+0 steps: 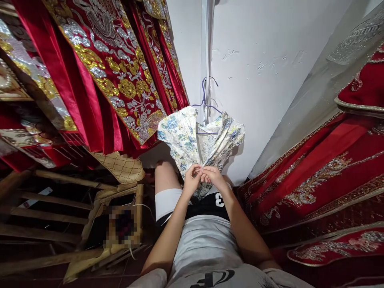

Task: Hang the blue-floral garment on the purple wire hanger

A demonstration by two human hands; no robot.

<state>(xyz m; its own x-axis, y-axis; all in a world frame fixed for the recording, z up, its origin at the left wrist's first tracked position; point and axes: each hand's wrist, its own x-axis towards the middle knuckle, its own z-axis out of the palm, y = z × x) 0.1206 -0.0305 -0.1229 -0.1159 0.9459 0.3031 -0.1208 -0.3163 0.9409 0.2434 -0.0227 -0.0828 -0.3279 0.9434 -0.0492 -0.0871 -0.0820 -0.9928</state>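
Observation:
A short-sleeved shirt (183,138), white with blue and yellow flowers, hangs on a thin purple hanger (204,98) in front of me. Its collar is parted in a V. Where the V ends, my left hand (192,176) and my right hand (212,176) meet, each with fingers pinched on the shirt's front edges. The fingertips nearly touch one another, and whatever small fastening lies between them is hidden. Below the hands, the lower part of the shirt falls over my lap.
Red costumes with gold and silver embroidery (127,86) hang at the left, and more red beaded garments (315,176) at the right. A white wall (255,80) with a vertical pipe (205,44) stands behind the shirt. A wooden chair (139,208) is low on the left.

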